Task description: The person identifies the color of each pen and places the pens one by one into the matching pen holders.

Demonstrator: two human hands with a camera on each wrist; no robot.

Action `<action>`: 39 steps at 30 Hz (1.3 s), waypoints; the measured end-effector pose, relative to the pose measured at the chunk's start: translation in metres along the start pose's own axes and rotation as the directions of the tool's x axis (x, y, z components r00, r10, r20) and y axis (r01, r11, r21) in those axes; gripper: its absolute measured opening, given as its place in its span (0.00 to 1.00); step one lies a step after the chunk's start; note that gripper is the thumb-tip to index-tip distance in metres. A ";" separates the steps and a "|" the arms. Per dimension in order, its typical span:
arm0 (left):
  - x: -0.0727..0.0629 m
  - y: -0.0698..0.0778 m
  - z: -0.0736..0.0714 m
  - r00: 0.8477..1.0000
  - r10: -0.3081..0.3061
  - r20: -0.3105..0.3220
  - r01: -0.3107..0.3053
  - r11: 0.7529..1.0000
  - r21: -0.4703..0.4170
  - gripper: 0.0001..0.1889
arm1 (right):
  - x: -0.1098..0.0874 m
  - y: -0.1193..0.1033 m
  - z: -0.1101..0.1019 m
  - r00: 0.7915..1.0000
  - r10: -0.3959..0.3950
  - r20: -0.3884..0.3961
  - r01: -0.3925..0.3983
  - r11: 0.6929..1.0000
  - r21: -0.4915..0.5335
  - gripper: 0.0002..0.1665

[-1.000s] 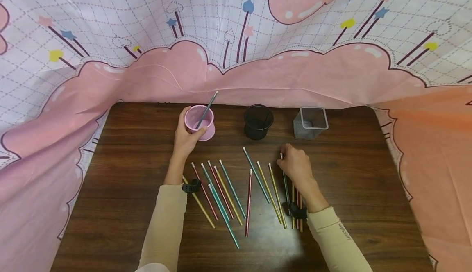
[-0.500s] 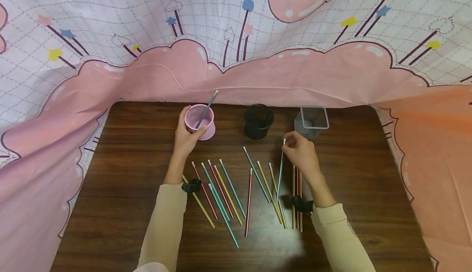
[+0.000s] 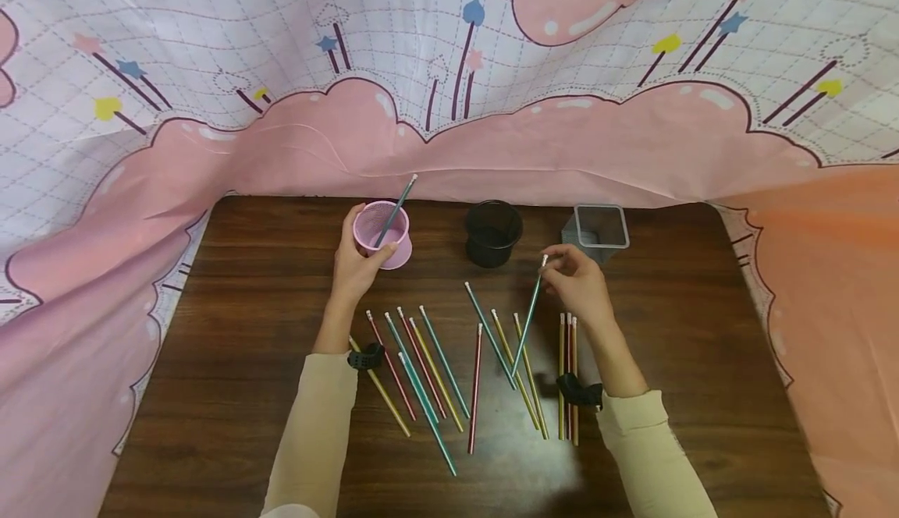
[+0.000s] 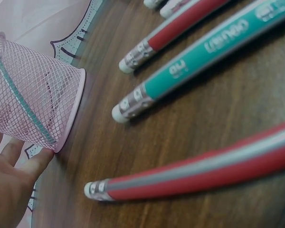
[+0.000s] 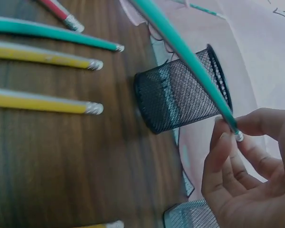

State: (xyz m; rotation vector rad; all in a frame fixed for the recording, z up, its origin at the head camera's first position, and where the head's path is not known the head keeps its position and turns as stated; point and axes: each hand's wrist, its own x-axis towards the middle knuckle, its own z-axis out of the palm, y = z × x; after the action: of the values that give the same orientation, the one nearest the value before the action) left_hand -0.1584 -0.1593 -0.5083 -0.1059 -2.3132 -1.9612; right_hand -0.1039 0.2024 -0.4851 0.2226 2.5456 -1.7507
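On the left, my left hand [image 3: 357,268] grips the side of a pink mesh pen cup [image 3: 396,257], which has one green pencil [image 3: 396,210] leaning inside it. My right hand [image 3: 581,280] pinches a second green pencil [image 3: 530,315] near its eraser end; the pencil slants down to the left over other pencils. In the right wrist view, thumb and fingertips meet just by the white eraser [image 5: 239,136]. A black mesh pen cup [image 3: 489,249] stands between the hands, and a clear square container [image 3: 588,249] is behind the right hand.
Several red, green and yellow pencils [image 3: 421,362] lie in a loose group in front of the left hand. Others, including a red pencil [image 3: 474,393], lie mid-table. More pencils [image 3: 568,346] lie side by side near the right wrist. A printed cloth [image 3: 449,143] hangs behind the table.
My right hand has picked up a green pencil by its eraser end and moved it up and slightly back, its lower end swinging left. The left hand and pink cup stay in place.
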 end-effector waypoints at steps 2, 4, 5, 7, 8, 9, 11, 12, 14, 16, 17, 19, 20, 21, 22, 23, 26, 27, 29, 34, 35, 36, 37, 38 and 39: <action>0.000 0.000 0.001 1.000 0.003 0.006 -0.003 1.000 -0.005 0.45 | 0.000 -0.004 -0.001 1.000 -0.005 -0.018 0.006 0.998 0.055 0.18; 0.000 0.000 0.001 1.000 0.011 0.000 -0.011 1.000 -0.001 0.45 | 0.002 -0.010 0.000 0.999 -0.013 -0.039 0.017 0.995 0.101 0.18; 0.000 0.000 0.002 1.000 0.012 -0.003 -0.012 1.000 0.002 0.45 | 0.002 -0.013 0.001 0.999 -0.015 -0.048 0.021 0.992 0.122 0.18; 0.000 0.000 0.001 1.000 0.016 -0.011 -0.016 1.000 0.007 0.45 | 0.004 -0.019 0.003 0.998 -0.019 -0.067 0.029 0.987 0.158 0.18; 0.000 0.000 0.001 1.000 0.016 -0.013 -0.016 1.000 0.006 0.45 | 0.006 -0.022 0.004 0.997 -0.022 -0.076 0.035 0.984 0.172 0.18; 0.000 0.000 0.001 1.000 0.015 -0.014 -0.015 1.000 0.007 0.45 | 0.007 -0.025 0.005 0.996 -0.028 -0.082 0.043 0.982 0.186 0.18; 0.000 -0.001 0.000 1.000 0.007 -0.012 -0.007 1.000 -0.001 0.45 | 0.010 -0.030 0.009 0.995 -0.043 -0.091 0.061 0.978 0.201 0.17; -0.001 -0.001 -0.001 1.000 0.007 -0.010 -0.007 1.000 -0.009 0.45 | 0.012 -0.032 0.010 0.994 -0.051 -0.092 0.069 0.977 0.203 0.16; -0.001 -0.003 -0.003 1.000 0.004 -0.010 -0.005 1.000 -0.019 0.45 | 0.015 -0.034 0.014 0.994 -0.069 -0.087 0.086 0.975 0.206 0.16; -0.001 -0.008 -0.005 1.000 0.001 -0.019 -0.002 1.000 -0.023 0.46 | 0.018 -0.036 0.017 0.993 -0.083 -0.081 0.098 0.974 0.206 0.16; 0.000 -0.013 -0.005 1.000 0.001 -0.024 -0.001 1.000 -0.017 0.46 | 0.019 -0.037 0.018 0.993 -0.088 -0.080 0.103 0.973 0.206 0.17; 0.002 -0.022 -0.007 0.999 -0.004 -0.039 0.004 1.000 0.008 0.47 | 0.021 -0.039 0.021 0.991 -0.099 -0.085 0.115 0.971 0.210 0.17; 0.003 -0.027 -0.007 0.999 -0.006 -0.045 0.007 1.000 0.023 0.47 | 0.021 -0.040 0.022 0.991 -0.103 -0.091 0.120 0.969 0.216 0.17; 0.004 -0.031 -0.007 0.999 -0.010 -0.051 0.012 0.999 0.040 0.47 | 0.022 -0.041 0.023 0.990 -0.104 -0.096 0.123 0.967 0.221 0.17; 0.005 -0.036 -0.008 0.998 -0.012 -0.057 0.015 0.999 0.053 0.47 | 0.023 -0.042 0.024 0.989 -0.106 -0.099 0.126 0.965 0.229 0.17; 0.006 -0.037 -0.008 0.998 -0.013 -0.062 0.017 0.998 0.067 0.47 | 0.024 -0.042 0.025 0.989 -0.107 -0.101 0.129 0.963 0.238 0.17; 0.002 -0.021 -0.008 0.998 -0.004 -0.059 0.008 0.998 0.067 0.46 | 0.026 -0.046 0.026 0.991 -0.094 -0.101 0.119 0.953 0.280 0.18; 0.001 -0.015 -0.008 0.998 -0.001 -0.055 0.004 0.998 0.059 0.46 | 0.027 -0.047 0.026 0.991 -0.088 -0.099 0.113 0.949 0.293 0.19; -0.001 -0.004 -0.007 0.999 0.002 -0.041 0.000 0.999 0.041 0.45 | 0.027 -0.051 0.027 0.992 -0.070 -0.104 0.100 0.941 0.322 0.20; -0.002 -0.001 -0.003 0.999 0.001 -0.033 0.000 0.999 0.043 0.45 | 0.029 -0.060 0.030 0.990 -0.053 -0.128 0.099 0.919 0.381 0.21; -0.001 -0.001 -0.002 0.999 0.000 -0.033 0.001 0.999 0.044 0.45 | 0.030 -0.062 0.032 0.989 -0.061 -0.133 0.108 0.918 0.382 0.20; -0.001 -0.002 -0.002 0.999 0.004 -0.033 -0.003 0.999 0.044 0.45 | 0.031 -0.064 0.033 0.988 -0.072 -0.139 0.120 0.917 0.380 0.20; -0.001 -0.002 -0.001 1.000 0.009 -0.029 -0.008 0.999 0.041 0.45 | 0.032 -0.065 0.034 0.986 -0.083 -0.146 0.133 0.915 0.381 0.19; -0.001 -0.002 -0.001 1.000 0.015 -0.025 -0.014 0.999 0.038 0.45 | 0.034 -0.067 0.036 0.984 -0.092 -0.153 0.144 0.914 0.379 0.19; 0.000 -0.003 0.000 1.000 0.020 -0.023 -0.020 0.999 0.037 0.45 | 0.035 -0.068 0.037 0.982 -0.102 -0.158 0.155 0.914 0.374 0.18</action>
State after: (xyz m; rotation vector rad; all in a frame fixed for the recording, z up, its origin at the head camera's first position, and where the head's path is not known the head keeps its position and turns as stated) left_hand -0.1583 -0.1599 -0.5110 -0.1018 -2.3235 -1.8989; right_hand -0.1498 0.1475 -0.4395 0.1958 2.3182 -2.3585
